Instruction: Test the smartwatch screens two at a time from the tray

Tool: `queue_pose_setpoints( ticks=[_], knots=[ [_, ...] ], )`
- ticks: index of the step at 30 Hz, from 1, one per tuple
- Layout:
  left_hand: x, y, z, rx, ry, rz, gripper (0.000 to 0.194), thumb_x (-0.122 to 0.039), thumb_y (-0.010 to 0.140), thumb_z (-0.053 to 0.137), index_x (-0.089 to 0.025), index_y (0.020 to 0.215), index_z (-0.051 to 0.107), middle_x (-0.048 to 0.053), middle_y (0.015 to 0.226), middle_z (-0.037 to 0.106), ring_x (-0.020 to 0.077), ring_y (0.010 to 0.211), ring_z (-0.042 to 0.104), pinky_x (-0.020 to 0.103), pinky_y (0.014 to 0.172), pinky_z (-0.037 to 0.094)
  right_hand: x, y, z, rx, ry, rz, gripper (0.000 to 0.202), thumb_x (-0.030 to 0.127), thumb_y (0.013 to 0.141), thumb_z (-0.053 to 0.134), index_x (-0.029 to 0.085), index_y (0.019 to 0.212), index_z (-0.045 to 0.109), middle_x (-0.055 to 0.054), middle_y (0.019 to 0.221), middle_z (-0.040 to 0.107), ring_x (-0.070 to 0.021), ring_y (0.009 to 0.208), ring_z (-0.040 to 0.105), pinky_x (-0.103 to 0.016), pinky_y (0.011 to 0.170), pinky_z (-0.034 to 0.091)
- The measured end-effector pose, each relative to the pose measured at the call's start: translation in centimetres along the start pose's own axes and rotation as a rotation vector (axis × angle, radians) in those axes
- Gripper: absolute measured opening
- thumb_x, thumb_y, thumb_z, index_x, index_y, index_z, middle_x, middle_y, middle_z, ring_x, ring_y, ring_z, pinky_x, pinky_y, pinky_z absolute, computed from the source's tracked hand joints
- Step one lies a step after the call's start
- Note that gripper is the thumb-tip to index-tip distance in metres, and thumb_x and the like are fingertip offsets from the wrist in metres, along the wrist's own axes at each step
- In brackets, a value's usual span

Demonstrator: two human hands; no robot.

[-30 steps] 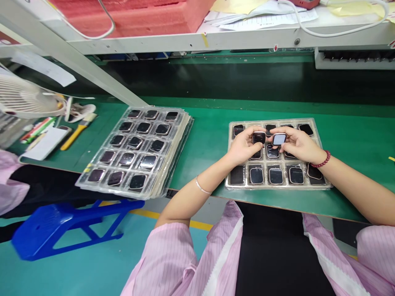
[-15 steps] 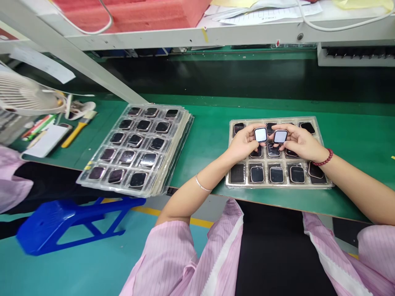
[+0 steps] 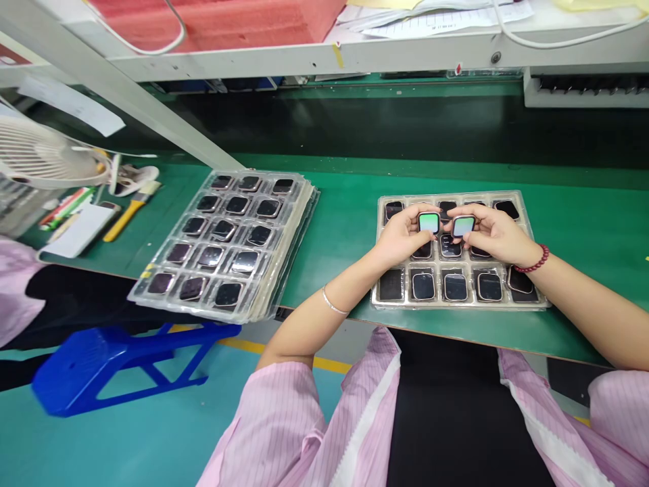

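Observation:
My left hand [image 3: 405, 235] grips a smartwatch without a strap [image 3: 428, 223], its screen lit green fading to pale. In my right hand [image 3: 493, 233] is a second strapless smartwatch [image 3: 463, 226] with a similar green-to-blue glow. Both watches are held side by side, screens up, above a clear plastic tray [image 3: 540, 303]. Several dark-screened watch bodies sit in the tray's pockets, among them a watch [image 3: 455, 287] in the front row. A watch in the middle row [image 3: 450, 246] shows small marks on its screen. My hands hide part of the back and middle rows.
Stacked trays [image 3: 136, 295] of more watches stand to the left on the green bench [image 3: 345, 223]. Beyond them lie a yellow-handled brush [image 3: 124, 220], a white pad [image 3: 81, 232] and a fan [image 3: 45, 152]. A blue stool [image 3: 81, 368] is below, beside another person's pink sleeve [image 3: 20, 291].
Both held watches' screens have turned from plain whitish to a green gradient. My hands keep nearly the same place and grip; the view has shifted slightly.

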State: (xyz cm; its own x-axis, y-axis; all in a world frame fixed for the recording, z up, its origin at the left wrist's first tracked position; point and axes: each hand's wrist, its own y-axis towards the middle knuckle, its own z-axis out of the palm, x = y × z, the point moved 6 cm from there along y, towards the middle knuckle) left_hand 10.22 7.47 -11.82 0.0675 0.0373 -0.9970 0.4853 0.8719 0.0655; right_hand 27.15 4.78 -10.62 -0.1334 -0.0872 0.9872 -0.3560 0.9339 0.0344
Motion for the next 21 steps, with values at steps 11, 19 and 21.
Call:
queue_pose_setpoints(
  ticks=[11, 19, 21],
  knots=[
    [0.34, 0.08, -0.24, -0.012, -0.006, 0.036, 0.037, -0.015, 0.075, 0.066, -0.015, 0.112, 0.06, 0.008, 0.108, 0.068, 0.0179, 0.088, 0.069, 0.033, 0.08, 0.059, 0.02, -0.11, 0.03, 0.004, -0.01, 0.006, 0.042, 0.016, 0.08, 0.064, 0.019, 0.122, 0.064, -0.01, 0.108, 0.074, -0.0201, 0.079, 0.074, -0.029, 0.06, 0.062],
    [0.1, 0.05, -0.39, -0.009, 0.038, 0.078, 0.037, -0.019, 0.075, 0.07, -0.015, 0.11, 0.06, 0.008, 0.103, 0.071, 0.0185, 0.092, 0.069, 0.035, 0.088, 0.056, 0.21, -0.1, 0.28, 0.052, 0.003, -0.083, 0.047, 0.012, 0.08, 0.064, 0.022, 0.126, 0.062, -0.008, 0.118, 0.072, -0.021, 0.089, 0.074, -0.033, 0.073, 0.064],
    [0.12, 0.03, -0.42, -0.017, 0.028, 0.074, 0.034, -0.022, 0.076, 0.071, -0.015, 0.108, 0.061, 0.007, 0.1, 0.07, 0.0175, 0.088, 0.069, 0.032, 0.082, 0.056, 0.15, -0.08, 0.3, 0.05, -0.002, -0.07, 0.046, 0.012, 0.082, 0.062, 0.022, 0.126, 0.062, -0.008, 0.118, 0.073, -0.0208, 0.088, 0.074, -0.032, 0.071, 0.064]
  ],
)
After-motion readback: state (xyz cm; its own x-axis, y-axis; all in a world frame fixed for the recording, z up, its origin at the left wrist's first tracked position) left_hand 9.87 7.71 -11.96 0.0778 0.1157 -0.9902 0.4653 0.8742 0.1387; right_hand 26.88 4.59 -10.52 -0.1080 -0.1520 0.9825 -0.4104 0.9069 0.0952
